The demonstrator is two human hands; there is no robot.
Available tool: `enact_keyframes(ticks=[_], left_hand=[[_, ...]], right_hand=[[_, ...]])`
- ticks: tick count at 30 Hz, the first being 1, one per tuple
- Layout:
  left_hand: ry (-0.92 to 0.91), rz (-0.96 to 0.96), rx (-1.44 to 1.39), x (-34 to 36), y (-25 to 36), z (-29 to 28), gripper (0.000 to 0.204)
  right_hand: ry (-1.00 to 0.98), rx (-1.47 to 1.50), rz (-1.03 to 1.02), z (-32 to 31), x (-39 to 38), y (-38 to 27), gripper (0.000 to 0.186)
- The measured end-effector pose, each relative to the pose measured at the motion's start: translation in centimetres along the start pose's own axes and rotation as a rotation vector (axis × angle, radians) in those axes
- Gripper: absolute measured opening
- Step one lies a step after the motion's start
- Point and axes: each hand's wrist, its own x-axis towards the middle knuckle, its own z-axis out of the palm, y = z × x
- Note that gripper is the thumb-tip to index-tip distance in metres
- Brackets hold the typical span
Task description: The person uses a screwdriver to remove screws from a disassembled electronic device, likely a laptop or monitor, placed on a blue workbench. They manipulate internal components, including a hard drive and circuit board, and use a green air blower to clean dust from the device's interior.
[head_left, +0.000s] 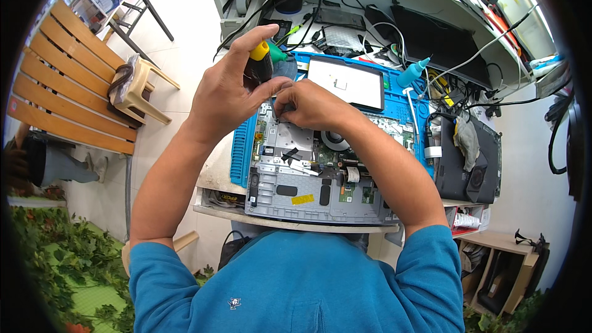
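Observation:
An opened laptop base (271,188) lies in front of me, its boards, silver plates and round fan (336,142) exposed. My left hand (222,95) is raised over its far left corner, wrapped round a screwdriver (258,69) with a dark handle and a yellow end. The index finger points upward along the handle, and the tip is hidden. My right hand (314,103) reaches in beside the left thumb, its fingers pinched close above the same corner. What they hold, if anything, cannot be made out. A yellow tape strip (303,199) sticks to the base's near part.
Beneath the base is a blue work mat (239,157). Behind stand a white-faced panel (354,83) and a light-blue bottle (412,74). A black laptop (453,166) with a grey cloth (467,139) on it lies at right. Loose cables hang across the bench's back.

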Motion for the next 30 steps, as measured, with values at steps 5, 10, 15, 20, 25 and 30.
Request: enact_keyframes(ticks=[5,10,15,20,25,30], left_hand=[[0.004,-0.044,-0.032,-0.1,0.1,-0.5,0.087],[0.112,-0.261,-0.122,-0.6,0.0,-1.2,0.084],[0.213,-0.425,-0.226,-1.4,-1.8,-1.1,0.082],[0.204,-0.455,-0.246,-1.7,-1.6,-0.9,0.082],[0.185,-0.413,-0.219,-1.7,-1.6,-0.8,0.082],[0.191,-0.370,-0.180,-1.6,-1.5,-0.6,0.082]], right_hand=[[0.035,0.028,-0.049,0.4,0.0,0.7,0.017],[0.054,0.042,-0.054,0.7,0.0,1.1,0.021],[0.097,-0.052,-0.094,0.6,-0.6,1.0,0.021],[0.130,-0.094,-0.062,0.3,-1.5,0.3,0.020],[0.113,-0.092,-0.037,0.4,-1.8,0.3,0.020],[0.094,-0.118,0.001,0.5,-2.1,-0.3,0.021]])
